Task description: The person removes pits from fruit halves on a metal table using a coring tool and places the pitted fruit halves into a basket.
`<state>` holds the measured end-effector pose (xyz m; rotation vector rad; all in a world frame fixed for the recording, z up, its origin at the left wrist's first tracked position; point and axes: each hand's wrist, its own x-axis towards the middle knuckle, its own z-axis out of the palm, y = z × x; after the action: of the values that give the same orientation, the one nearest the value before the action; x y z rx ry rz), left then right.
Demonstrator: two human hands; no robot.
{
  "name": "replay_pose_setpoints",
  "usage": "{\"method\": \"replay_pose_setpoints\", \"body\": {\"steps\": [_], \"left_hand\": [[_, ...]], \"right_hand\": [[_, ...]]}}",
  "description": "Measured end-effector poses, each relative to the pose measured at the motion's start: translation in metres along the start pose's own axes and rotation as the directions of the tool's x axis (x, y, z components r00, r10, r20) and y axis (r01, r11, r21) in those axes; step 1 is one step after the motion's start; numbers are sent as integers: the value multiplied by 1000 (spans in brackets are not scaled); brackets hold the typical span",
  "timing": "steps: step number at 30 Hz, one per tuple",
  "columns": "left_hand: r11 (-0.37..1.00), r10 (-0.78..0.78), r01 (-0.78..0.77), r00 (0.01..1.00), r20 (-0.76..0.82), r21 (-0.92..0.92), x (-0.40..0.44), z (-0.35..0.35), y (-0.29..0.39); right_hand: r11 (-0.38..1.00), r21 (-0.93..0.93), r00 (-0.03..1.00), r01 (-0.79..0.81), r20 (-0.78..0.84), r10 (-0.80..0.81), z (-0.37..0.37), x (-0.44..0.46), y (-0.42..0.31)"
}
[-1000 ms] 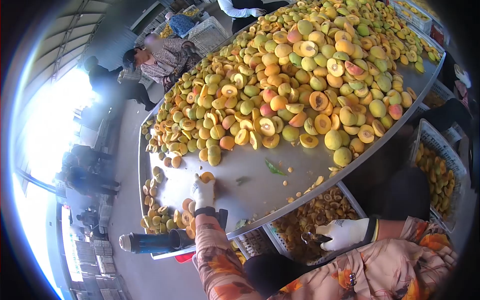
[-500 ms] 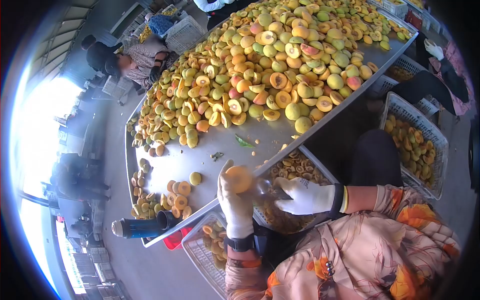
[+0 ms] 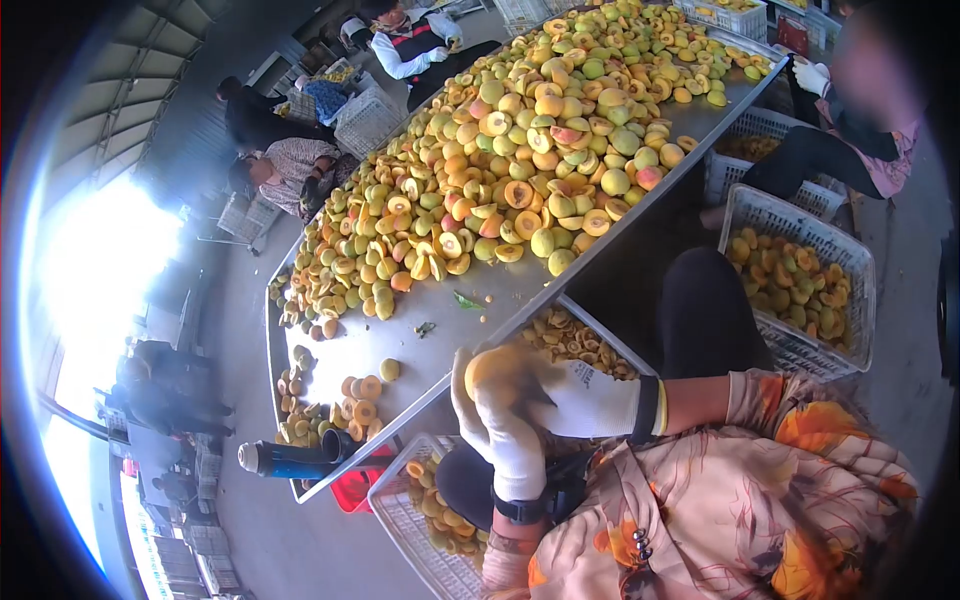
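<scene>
My left hand, in a white glove, is closed around a yellow peach above the table's near edge. My gloved right hand presses in against the fruit from the right, its fingers curled and partly blurred. A small shiny metal tool showed at these right fingers half a second ago; now my hands hide it. Below them, a crate of brownish cut fruit pieces is partly covered by my right hand. Beyond, the metal table bears a large heap of peach halves.
A crate of peach halves stands at my right, another crate at my lower left. A blue flask and a red container are by the table's left corner. Co-workers sit around the table.
My hands have come together around the peach, the right one moving left onto it. The view has shifted, so the table sits further left and more of the co-workers shows.
</scene>
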<state>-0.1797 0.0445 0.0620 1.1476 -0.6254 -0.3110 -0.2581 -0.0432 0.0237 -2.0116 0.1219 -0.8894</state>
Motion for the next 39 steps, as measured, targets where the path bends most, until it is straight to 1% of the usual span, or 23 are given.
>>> {"method": "replay_pose_setpoints", "body": {"steps": [5,7,8,10,12,14,17,20,21,24,27,30,31,32,33,34,35,37,38,39], "left_hand": [[1000,2,-2,1000,-12,-1,-6,-2,6],[1000,7,-7,1000,-8,21,-7,-4,7],[999,9,-9,1000,-6,32,-6,-5,7],[988,74,-70,997,-28,134,-5,-6,6],[972,126,-118,992,-28,203,-3,-5,5],[958,167,-160,986,-10,237,0,-6,4],[955,116,-119,993,29,273,6,-14,1],[996,-42,34,996,83,86,13,-14,9],[996,-48,40,994,99,84,17,-13,12],[993,-115,115,978,174,12,28,-13,13],[990,-45,34,996,79,139,34,-8,0],[987,-125,122,992,19,105,42,-12,-11],[989,-142,141,990,13,45,44,-13,-17],[987,-161,161,987,7,-16,45,-14,-22],[980,-183,182,983,-1,-76,45,-14,-26],[987,-158,158,987,19,-39,45,-14,-27],[991,-132,132,990,40,-4,45,-14,-28],[995,-70,63,993,96,75,47,-16,-30],[993,-36,20,990,135,118,50,-19,-31],[987,-2,-26,985,175,159,52,-21,-31]], "right_hand": [[999,-36,999,28,28,-27,2,-4,1],[1000,-27,999,16,38,-15,1,-4,-5],[1000,-11,999,1,37,-1,1,-4,-8],[996,28,994,-82,71,80,-1,-4,-14],[973,64,966,-224,145,213,-8,0,-29],[974,162,982,-159,132,139,3,2,-20],[954,270,981,-132,173,87,12,2,-5],[919,355,962,-169,260,76,9,5,-1],[907,380,955,-182,289,70,5,9,-1],[888,433,974,-157,218,66,-6,16,-12],[926,297,942,-231,306,137,-6,16,-4],[965,254,974,-66,225,8,4,18,17],[913,317,921,-258,367,133,-1,17,19],[824,347,827,-447,511,234,-14,23,13],[753,366,761,-547,593,265,-19,24,13],[674,365,685,-643,667,293,-23,25,14],[643,385,672,-662,686,280,-24,25,17],[634,376,648,-676,713,268,-25,25,22],[655,349,639,-670,720,271,-27,27,23],[641,338,619,-690,735,278,-30,29,22]]}}
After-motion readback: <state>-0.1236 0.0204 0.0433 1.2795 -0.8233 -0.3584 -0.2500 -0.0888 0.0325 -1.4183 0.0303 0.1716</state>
